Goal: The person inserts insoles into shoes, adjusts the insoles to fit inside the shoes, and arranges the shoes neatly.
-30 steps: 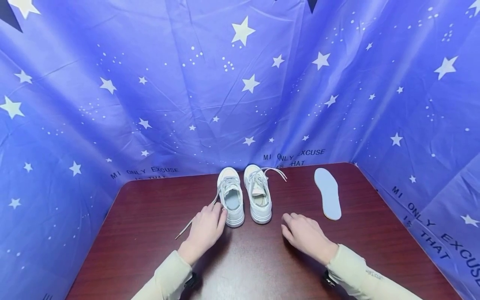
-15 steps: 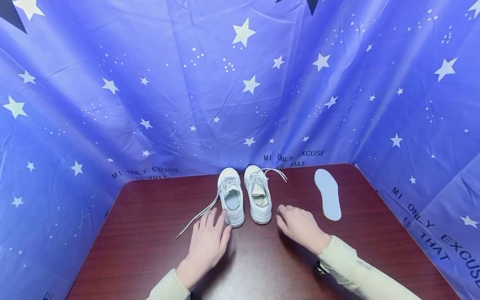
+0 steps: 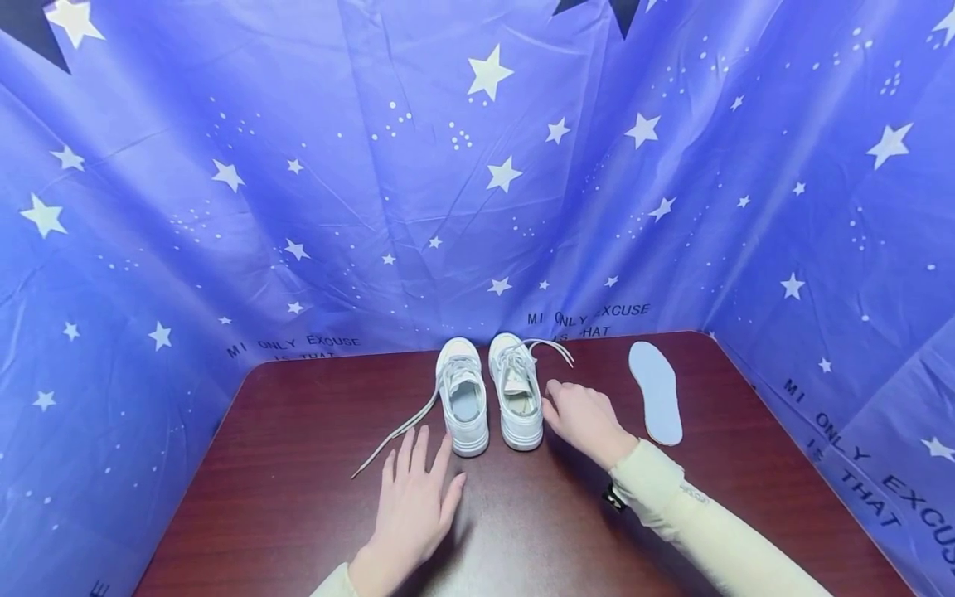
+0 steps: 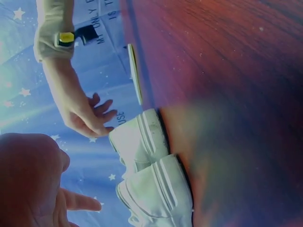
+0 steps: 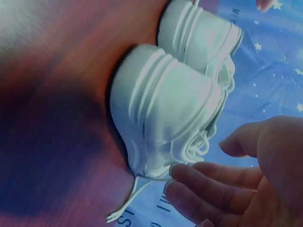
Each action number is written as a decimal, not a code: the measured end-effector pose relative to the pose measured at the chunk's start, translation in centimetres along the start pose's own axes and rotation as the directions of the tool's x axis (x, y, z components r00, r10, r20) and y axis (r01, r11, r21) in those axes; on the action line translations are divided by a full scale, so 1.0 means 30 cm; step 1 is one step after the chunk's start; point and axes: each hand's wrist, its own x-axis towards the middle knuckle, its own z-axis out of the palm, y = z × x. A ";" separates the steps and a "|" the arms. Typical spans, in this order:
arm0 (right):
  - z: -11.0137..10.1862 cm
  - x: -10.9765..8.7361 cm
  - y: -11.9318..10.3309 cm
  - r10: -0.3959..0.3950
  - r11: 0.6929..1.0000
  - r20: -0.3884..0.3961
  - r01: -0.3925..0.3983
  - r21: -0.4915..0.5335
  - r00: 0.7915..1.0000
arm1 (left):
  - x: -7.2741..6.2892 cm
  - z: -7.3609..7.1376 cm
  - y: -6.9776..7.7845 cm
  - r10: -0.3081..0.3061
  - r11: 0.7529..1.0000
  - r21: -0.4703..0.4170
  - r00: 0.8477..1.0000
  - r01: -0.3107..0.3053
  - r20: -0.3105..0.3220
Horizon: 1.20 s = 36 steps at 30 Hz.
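Two white lace-up sneakers stand side by side, toes toward the back curtain. The left sneaker [image 3: 470, 437] has a grey-blue lining showing inside; the right sneaker [image 3: 521, 432] shows a beige inside. My left hand [image 3: 414, 502] is spread palm down just in front of the left sneaker's heel and holds nothing. Beside the right sneaker's outer side is my right hand [image 3: 585, 419], with its fingers loosely bent. In the right wrist view, its fingertips [image 5: 177, 171] are close to the sneaker's side; whether they touch it I cannot tell.
A pale insole [image 3: 656, 398] lies on the dark red table [image 3: 298, 439] to the right. One loose lace [image 3: 391, 435] trails left from the left sneaker, another lace [image 3: 555, 344] right from the right sneaker. A blue starry curtain [image 3: 418, 199] rises behind the table.
My right hand has moved left and forward, up to the right sneaker. My left hand has drawn back from the left sneaker and its fingers have spread. Both sneakers stay in place.
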 end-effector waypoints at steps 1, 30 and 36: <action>0.003 0.012 0.004 0.011 1.000 0.007 -0.011 0.002 1.000 | -0.001 0.000 0.000 -0.005 1.000 0.001 1.000 0.005 -0.002; 0.100 0.239 0.045 0.151 0.985 0.237 -0.167 0.052 0.960 | -0.031 0.001 -0.018 -0.053 0.998 0.031 0.999 0.053 0.011; 0.114 0.242 0.060 0.148 0.977 0.209 -0.175 0.120 0.967 | -0.031 0.008 -0.018 -0.041 0.999 0.023 0.999 0.041 -0.013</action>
